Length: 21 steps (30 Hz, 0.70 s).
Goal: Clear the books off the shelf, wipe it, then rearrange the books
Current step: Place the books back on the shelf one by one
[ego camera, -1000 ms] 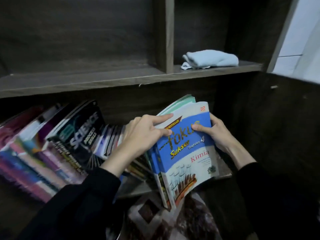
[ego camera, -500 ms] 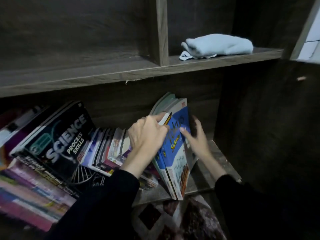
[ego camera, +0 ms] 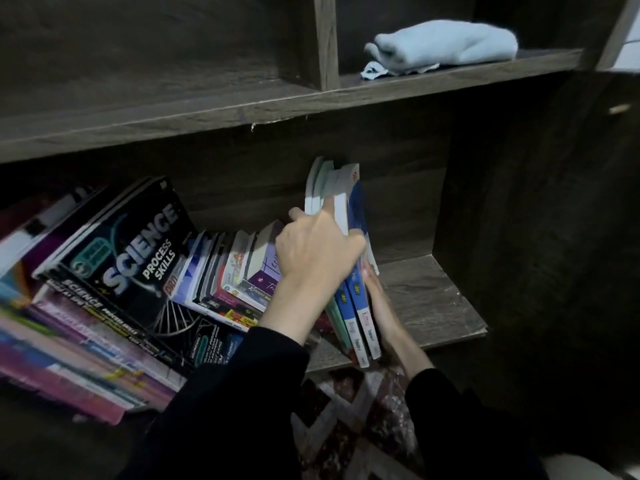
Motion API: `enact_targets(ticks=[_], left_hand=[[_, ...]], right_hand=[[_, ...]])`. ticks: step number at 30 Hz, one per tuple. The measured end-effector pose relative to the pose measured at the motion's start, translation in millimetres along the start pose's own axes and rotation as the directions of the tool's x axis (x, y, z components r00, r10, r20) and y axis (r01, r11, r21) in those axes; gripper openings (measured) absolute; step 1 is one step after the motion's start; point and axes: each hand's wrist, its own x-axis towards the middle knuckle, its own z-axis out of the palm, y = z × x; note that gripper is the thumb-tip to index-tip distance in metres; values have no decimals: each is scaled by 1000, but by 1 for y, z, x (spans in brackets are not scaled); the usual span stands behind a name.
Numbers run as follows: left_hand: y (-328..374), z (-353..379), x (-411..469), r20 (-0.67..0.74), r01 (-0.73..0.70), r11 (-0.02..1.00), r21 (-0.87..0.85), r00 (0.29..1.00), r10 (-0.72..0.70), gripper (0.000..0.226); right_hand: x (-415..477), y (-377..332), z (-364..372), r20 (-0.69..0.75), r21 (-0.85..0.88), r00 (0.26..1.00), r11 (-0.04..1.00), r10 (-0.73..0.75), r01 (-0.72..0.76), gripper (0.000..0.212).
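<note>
The head view looks down into a dark wooden bookcase. On the lower shelf (ego camera: 433, 299) a small bundle of upright books (ego camera: 358, 317) stands near the front edge, spines facing out, the rightmost one blue. The left hand (ego camera: 318, 251) grips this bundle from above, its fingers curled over the top edges and pressed close together. The right hand (ego camera: 375, 296) lies against the outer cover of the blue book, on the bundle's right side; most of it is hidden behind the books, so I cannot tell how its fingers are set. Both arms wear black sleeves. Just left of the bundle, a row of leaning books (ego camera: 225, 268) tilts to the left, touching the left hand's wrist side. Further left, a black Science book (ego camera: 131, 258) rests tilted on a slanting stack (ego camera: 69, 348) of pink and purple books. The part of the lower shelf right of the bundle is bare wood. On the upper shelf (ego camera: 207, 109), right of a vertical divider (ego camera: 325, 39), a folded pale blue cloth (ego camera: 446, 43) lies near the front edge. Below the bookcase a patterned rug (ego camera: 349, 427) shows between the sleeves.
</note>
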Motion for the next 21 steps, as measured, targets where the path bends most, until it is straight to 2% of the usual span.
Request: enact_targets(ticks=[4,9,11,13,16,17,21], left_hand=[[-9,3,7,24,71,997,-21,997,-71,56],[-45,4,23,52,205,964,-169,979,-198,58],[-58,5,25,58,213,956,-200,977,-206,60],[-64,3,26,108,236,947,-219,970,-217,71],[-57,-4,30,222,327,906,-268,936,-272,102],[-51,-6,32,232,323,916,-238,935,-269,99],[-21,-2,26,140,167,975,-143,979,-148,60]], right_hand=[[-6,-32,-5,22,-181,999,983,47,-42,56],[-16,-25,0,-94,-262,995,963,37,-61,59],[-19,-15,8,-136,-327,990,942,35,-78,60],[-20,-9,15,-192,-392,981,913,35,-109,59],[-23,-7,20,-252,-361,968,929,-9,-85,57],[-24,-7,19,-268,-329,963,942,-19,-73,56],[-29,-4,16,-287,-162,958,986,-18,-30,57]])
